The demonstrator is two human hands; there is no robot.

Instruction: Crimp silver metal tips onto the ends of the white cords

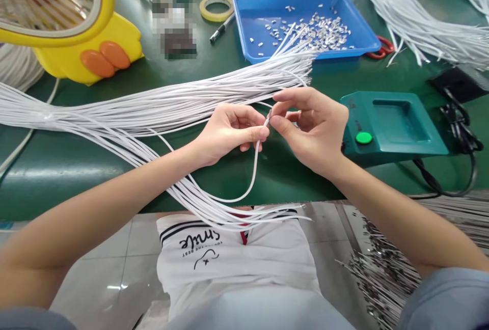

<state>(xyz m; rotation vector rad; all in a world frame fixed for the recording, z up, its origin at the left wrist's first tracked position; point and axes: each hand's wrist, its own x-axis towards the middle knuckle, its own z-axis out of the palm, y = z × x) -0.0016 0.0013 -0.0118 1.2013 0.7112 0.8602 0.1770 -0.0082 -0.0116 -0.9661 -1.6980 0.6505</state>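
Observation:
Near the middle of the bench, my left hand pinches a white cable close to its end, and the cable loops down below the fingers. My right hand has its thumb and index finger at that same cable end, closed around a small metallic-looking tip that the fingers partly hide. Behind both hands lies a thick bundle of white cables, its ends pointing right. A looser group of cables splits off it, passes by my left forearm and hangs over the bench edge.
A blue tray of small metal pieces stands behind the hands, red-handled scissors beside it. At right is a green device with black cords. Yellow tape, a pen and a yellow fan are on the back left.

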